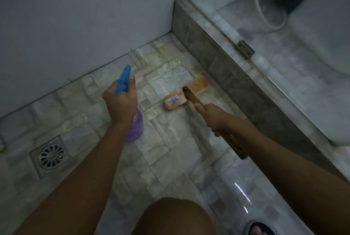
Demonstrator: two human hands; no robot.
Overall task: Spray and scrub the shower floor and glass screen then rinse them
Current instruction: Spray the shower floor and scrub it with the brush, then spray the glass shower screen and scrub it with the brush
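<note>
My left hand [121,104] grips a spray bottle [134,130] with purple liquid and a blue trigger head [123,80], its nozzle aimed at the far corner of the shower floor [170,140]. My right hand [213,117] grips the wooden handle of a scrub brush [184,92]. The brush's wooden head lies flat on the wet tiles, close to the grey tiled curb [217,54]. The glass screen [284,16] rises from that curb on the right.
A round metal floor drain [51,156] sits at the left. White wall tiles [75,16] close off the back. Beyond the glass stand a white toilet [325,64] and a hose. My knee [176,217] and a sandalled foot [259,229] are at the bottom.
</note>
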